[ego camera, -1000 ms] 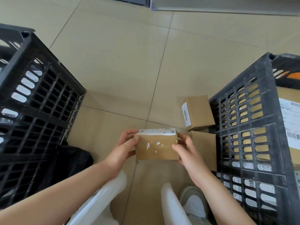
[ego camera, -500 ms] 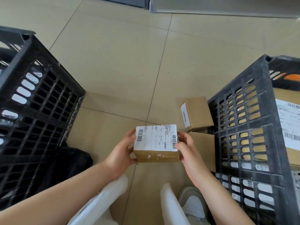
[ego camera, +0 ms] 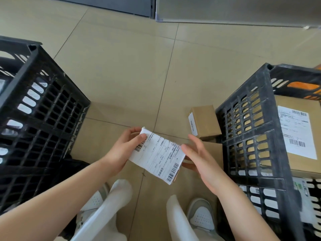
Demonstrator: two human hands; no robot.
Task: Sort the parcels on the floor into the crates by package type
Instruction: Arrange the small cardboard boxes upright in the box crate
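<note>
left hand (ego camera: 121, 153) grips labelled parcel (ego camera: 158, 155), tilted.

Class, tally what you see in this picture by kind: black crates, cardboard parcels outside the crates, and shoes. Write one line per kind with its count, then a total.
Black crates: 2, left crate and right crate
Cardboard parcels outside the crates: 3, held parcel, small box, box under it
Shoes: 2, and
Total: 7

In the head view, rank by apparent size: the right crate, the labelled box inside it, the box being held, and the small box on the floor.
1. right crate
2. labelled box inside it
3. held box and small floor box: look alike; the held one is nearer the camera, so unranked.
</note>
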